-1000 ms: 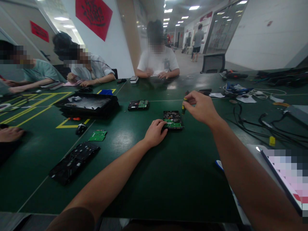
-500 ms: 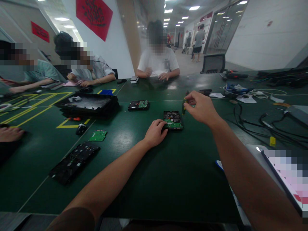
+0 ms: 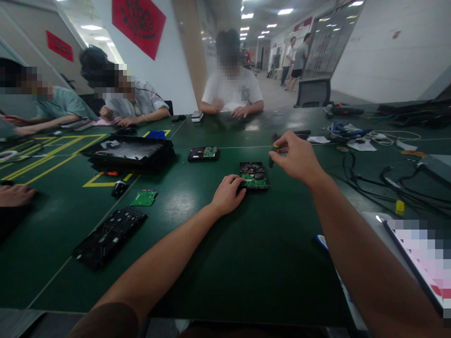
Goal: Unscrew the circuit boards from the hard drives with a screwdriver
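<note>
The screwdriver (image 3: 270,159) is mostly hidden in the right hand (image 3: 295,158) — pinched upright beside the hard drive (image 3: 253,175), mid-tabletop — while the left hand (image 3: 227,195) grips the drive's near left edge.

A dark green tabletop (image 3: 197,244) carries two hard drives (image 3: 253,175) (image 3: 203,153), a loose green circuit board (image 3: 143,198), a black tray (image 3: 128,152) and tangled cables (image 3: 380,180).
</note>
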Demonstrator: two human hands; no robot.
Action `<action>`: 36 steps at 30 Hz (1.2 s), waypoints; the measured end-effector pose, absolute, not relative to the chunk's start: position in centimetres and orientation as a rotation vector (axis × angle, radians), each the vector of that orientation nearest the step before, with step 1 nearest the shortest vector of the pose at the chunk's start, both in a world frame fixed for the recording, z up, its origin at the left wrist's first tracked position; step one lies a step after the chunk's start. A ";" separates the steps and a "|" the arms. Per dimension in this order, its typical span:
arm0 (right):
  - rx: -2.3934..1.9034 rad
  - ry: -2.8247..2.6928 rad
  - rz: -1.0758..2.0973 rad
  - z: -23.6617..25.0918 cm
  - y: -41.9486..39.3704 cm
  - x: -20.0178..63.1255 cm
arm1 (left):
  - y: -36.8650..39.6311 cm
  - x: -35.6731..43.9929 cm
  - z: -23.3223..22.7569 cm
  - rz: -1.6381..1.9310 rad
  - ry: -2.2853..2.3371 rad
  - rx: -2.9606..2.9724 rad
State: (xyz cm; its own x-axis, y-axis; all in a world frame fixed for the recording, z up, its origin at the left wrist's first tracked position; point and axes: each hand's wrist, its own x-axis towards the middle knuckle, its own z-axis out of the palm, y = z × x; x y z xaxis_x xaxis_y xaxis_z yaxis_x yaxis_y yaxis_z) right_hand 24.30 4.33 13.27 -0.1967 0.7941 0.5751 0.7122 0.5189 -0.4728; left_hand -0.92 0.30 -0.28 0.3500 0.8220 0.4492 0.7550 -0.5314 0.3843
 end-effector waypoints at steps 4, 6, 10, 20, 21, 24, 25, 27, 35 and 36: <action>-1.201 -1.948 0.140 13.2 4.3 24.3 | 0.4 -1.0 -0.4 0.935 1.458 2.490; -1.169 -1.972 0.147 13.2 4.3 24.2 | 0.4 -1.0 -0.4 0.929 1.458 2.496; -1.180 -1.975 0.127 13.2 4.3 24.2 | 0.5 -1.0 -0.5 0.915 1.459 2.502; -1.174 -1.990 0.120 13.2 4.4 24.2 | 0.3 -1.0 -0.3 0.933 1.455 2.486; -1.178 -1.992 0.113 13.2 4.4 24.2 | 0.3 -1.0 -0.3 0.933 1.456 2.487; -1.225 -1.955 0.094 13.2 4.4 24.3 | 0.3 -1.0 -0.3 0.929 1.454 2.492; -1.233 -1.943 0.096 13.2 4.4 24.3 | 0.3 -1.0 -0.3 0.929 1.454 2.492; -1.220 -1.939 0.112 13.1 4.4 24.3 | 0.3 -1.0 -0.3 0.928 1.454 2.492; -1.212 -1.963 0.115 13.2 4.4 24.3 | 0.3 -1.0 -0.3 0.928 1.454 2.502; -1.232 -1.948 0.107 13.2 4.4 24.2 | 0.3 -1.0 -0.3 0.928 1.452 2.504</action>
State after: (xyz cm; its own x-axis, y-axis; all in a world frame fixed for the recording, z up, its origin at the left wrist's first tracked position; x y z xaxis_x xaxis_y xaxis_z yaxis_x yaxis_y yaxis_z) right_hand 24.24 4.37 13.22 -0.1951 0.7877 0.5844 0.7192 0.5200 -0.4608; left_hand -0.96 0.35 -0.33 0.3587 0.8160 0.4532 0.7540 -0.5395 0.3747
